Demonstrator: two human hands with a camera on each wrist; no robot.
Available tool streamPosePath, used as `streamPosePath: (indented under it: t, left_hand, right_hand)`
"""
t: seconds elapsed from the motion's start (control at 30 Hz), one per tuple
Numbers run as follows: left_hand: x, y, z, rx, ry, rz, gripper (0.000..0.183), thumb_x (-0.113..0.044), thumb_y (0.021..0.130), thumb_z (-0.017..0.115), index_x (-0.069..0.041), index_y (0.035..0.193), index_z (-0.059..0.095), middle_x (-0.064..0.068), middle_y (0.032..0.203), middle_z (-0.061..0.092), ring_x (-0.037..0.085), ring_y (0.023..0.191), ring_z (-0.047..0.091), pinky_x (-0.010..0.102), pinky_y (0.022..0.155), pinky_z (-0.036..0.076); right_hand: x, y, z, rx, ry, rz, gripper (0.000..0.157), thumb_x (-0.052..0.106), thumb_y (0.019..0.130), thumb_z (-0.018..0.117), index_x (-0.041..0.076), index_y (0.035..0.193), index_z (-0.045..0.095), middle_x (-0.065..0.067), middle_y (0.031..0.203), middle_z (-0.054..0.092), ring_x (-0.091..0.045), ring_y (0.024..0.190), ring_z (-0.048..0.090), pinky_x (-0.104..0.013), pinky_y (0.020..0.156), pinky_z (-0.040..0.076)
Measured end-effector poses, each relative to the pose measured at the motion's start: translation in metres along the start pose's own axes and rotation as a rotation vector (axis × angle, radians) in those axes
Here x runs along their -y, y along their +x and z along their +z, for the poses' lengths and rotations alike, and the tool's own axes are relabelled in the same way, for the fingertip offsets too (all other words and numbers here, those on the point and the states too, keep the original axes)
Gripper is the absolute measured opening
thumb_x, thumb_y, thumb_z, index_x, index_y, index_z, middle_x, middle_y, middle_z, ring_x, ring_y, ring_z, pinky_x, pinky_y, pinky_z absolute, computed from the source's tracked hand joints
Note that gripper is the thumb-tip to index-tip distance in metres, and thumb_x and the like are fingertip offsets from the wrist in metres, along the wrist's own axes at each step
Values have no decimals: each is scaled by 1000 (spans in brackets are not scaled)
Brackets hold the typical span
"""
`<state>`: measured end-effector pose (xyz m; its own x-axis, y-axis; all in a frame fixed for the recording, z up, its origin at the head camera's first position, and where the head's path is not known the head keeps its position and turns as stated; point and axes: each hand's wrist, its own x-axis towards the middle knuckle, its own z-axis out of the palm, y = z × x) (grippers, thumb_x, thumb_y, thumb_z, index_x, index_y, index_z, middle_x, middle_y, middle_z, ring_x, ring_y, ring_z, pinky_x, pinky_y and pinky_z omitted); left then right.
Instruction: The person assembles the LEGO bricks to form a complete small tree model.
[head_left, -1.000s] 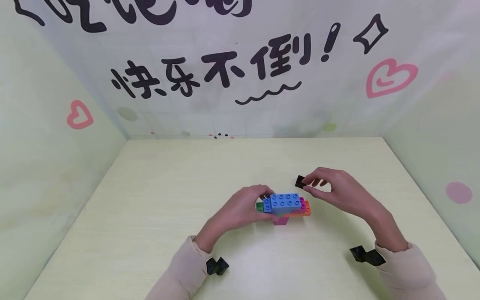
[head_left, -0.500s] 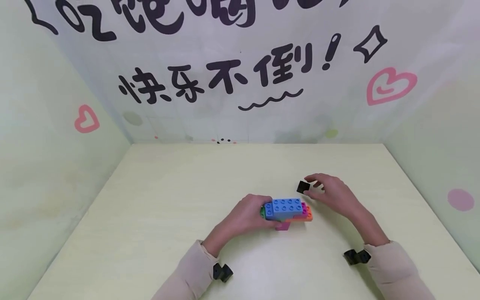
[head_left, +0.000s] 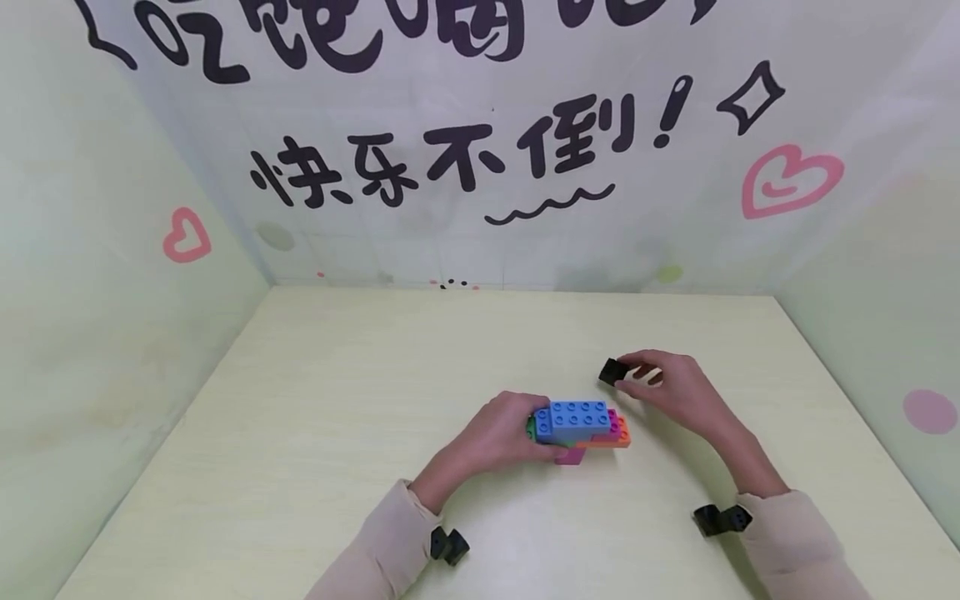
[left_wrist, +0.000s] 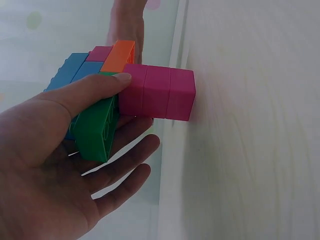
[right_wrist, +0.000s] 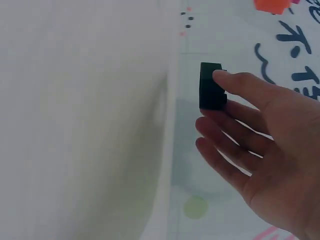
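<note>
My left hand (head_left: pixel 501 429) grips the left end of a toy-brick build. On top of the build is a blue brick (head_left: pixel 578 419), with magenta and orange bricks (head_left: pixel 619 438) sticking out to the right. In the left wrist view, my thumb lies across a green brick (left_wrist: pixel 95 127) and reaches a column of magenta bricks (left_wrist: pixel 167 93) pointing at the table. Whether that column touches the tabletop, I cannot tell. Behind and to the right, my right hand (head_left: pixel 675 396) pinches a small black brick (right_wrist: pixel 211 86) between thumb and fingers, apart from the build.
Both hands work over a pale wooden tabletop (head_left: pixel 337 367). A printed white backdrop (head_left: pixel 420 242) stands along the far edge, with side walls left and right. Black wrist devices (head_left: pixel 722 520) are worn at both cuffs.
The head view has shifted slightly. My left fingers have drawn in closer around the build. The right thumb and fingers have settled on the black brick, which has turned a little.
</note>
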<state>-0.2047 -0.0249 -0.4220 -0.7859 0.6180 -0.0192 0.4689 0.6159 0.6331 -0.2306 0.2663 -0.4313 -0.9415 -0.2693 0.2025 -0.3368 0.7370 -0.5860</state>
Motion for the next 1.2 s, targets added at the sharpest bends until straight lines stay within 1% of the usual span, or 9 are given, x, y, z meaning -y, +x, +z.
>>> streamPosePath:
  t: [0.07,0.13,0.23,0.33,0.5,0.7,0.97,1.1,1.2]
  left_hand:
    - [0,1,1,0,0,5,60,-40,78,83,-6,123,64,-3,103,67,6,85,57,20,73,47]
    - [0,1,0,0,-1,16,57,-40,77,83,-6,120,65,-4,98,67,5,81,57,19,70,47]
    - [1,1,0,-6,-11,37,49,-39,78,84,-8,112,66,-7,90,65,4,76,56,18,66,46]
    - [2,0,-1,-16,-25,58,41,-37,79,83,-11,105,66,-10,83,62,4,72,55,18,62,46]
    - [4,0,0,-27,-32,76,35,-34,79,84,-12,100,66,-12,80,60,5,69,54,19,61,46]
    - [4,0,1,-20,-35,76,34,-33,79,84,-12,100,66,-12,79,60,5,69,55,19,60,46]
    - [4,0,2,-9,-53,80,33,-31,79,83,-12,99,65,-12,80,60,5,68,55,19,60,47]
    - [5,1,2,-4,-45,81,33,-31,80,83,-12,101,66,-12,81,61,5,70,55,19,61,47]
    - [4,1,2,1,-35,83,34,-32,80,83,-12,103,66,-11,83,62,4,71,55,18,63,47]
  right_hand:
    - [13,-3,-9,-28,44,-64,36,25,87,77,13,120,68,1,108,69,-19,91,65,-34,77,54]
    - [37,-8,-22,-29,103,-143,35,20,87,77,14,120,68,3,110,69,-15,92,65,-28,78,53]
    - [73,-15,-35,26,215,-252,37,9,85,77,14,120,68,4,112,67,-12,96,63,-21,82,49]
    - [93,-17,-36,99,284,-341,39,5,83,78,11,120,67,2,112,68,-16,98,62,-24,84,49]
    - [87,-17,-27,162,269,-375,40,14,84,79,18,121,67,8,113,67,-12,98,62,-26,83,50]
    - [78,-18,-23,171,252,-393,40,18,84,79,21,123,67,10,113,67,-10,98,61,-26,83,50]
    - [81,-20,-25,184,260,-438,43,13,82,81,16,123,67,6,112,66,-14,97,61,-26,82,50]
    - [83,-22,-25,179,248,-424,45,12,80,82,18,122,68,7,112,66,-12,97,62,-26,78,51]
    - [86,-23,-25,154,216,-440,47,10,78,84,19,122,69,9,111,65,-11,97,62,-24,78,51]
